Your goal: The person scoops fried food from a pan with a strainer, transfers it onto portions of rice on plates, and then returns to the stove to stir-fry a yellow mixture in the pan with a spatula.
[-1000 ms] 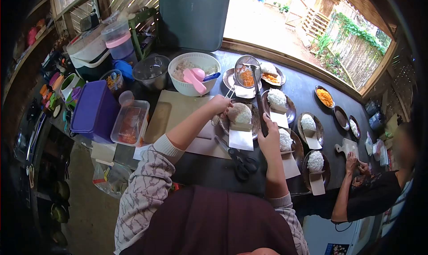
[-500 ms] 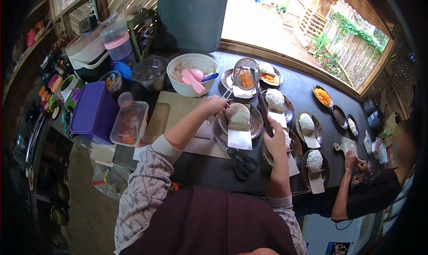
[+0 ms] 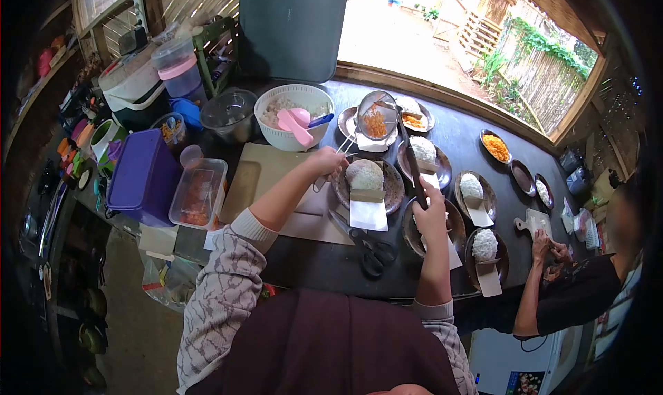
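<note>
My left hand (image 3: pixel 329 164) is closed around the wire handle of a metal strainer (image 3: pixel 388 124), which holds orange shreds (image 3: pixel 374 121). The strainer hangs over a plate (image 3: pixel 347 121) at the back of the table. My right hand (image 3: pixel 431 212) grips a long utensil with a dark handle (image 3: pixel 413 166); its far end reaches the strainer's rim, and its exact kind does not show. Below the strainer, a plate (image 3: pixel 394 191) carries a mound of rice (image 3: pixel 365 175) and a folded paper card (image 3: pixel 369 215). Black-handled scissors (image 3: pixel 373 262) lie near my right forearm.
More plates of rice with cards, such as one plate (image 3: pixel 487 200), stand to the right. A white basket (image 3: pixel 267 128) of rice holds pink spoons (image 3: pixel 298 128). A purple container (image 3: pixel 141 177) and a plastic tub (image 3: pixel 219 188) are left. Another person's hands (image 3: pixel 542 246) touch a board (image 3: pixel 535 222).
The utensil and my right hand have shifted slightly upward and right relative to the strainer. The orange shreds in the strainer have spread differently. The view has moved a little.
</note>
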Demonstrator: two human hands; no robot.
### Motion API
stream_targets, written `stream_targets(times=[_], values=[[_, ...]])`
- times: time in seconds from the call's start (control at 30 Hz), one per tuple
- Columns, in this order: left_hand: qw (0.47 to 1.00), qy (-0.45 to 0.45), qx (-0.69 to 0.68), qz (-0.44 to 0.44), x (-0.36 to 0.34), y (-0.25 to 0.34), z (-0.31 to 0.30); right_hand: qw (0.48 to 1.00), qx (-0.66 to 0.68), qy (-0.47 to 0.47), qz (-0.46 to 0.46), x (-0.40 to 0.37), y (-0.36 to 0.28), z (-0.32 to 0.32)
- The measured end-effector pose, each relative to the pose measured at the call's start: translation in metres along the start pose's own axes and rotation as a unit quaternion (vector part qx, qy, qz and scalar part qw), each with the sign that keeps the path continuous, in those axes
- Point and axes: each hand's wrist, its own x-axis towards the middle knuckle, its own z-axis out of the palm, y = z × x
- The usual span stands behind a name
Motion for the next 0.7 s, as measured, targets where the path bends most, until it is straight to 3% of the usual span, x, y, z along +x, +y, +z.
stream_targets(times=[0.23,0.37,0.63,0.7], values=[[0.999,0.015,0.021,0.025,-0.008,0.003,-0.002,0.999,0.015,-0.017,-0.037,-0.007,0.003,0.018],[1.0,0.025,0.008,0.011,-0.009,0.001,-0.008,0.998,0.023,-0.058,-0.014,-0.012,-0.004,0.009],[1.0,-0.006,-0.015,0.004,-0.01,0.004,-0.003,0.998,0.017,0.024,-0.049,0.002,-0.006,0.019],[0.999,0.02,0.022,0.026,-0.011,0.005,0.0,0.999,0.017,0.014,-0.033,0.0,-0.004,0.023]])
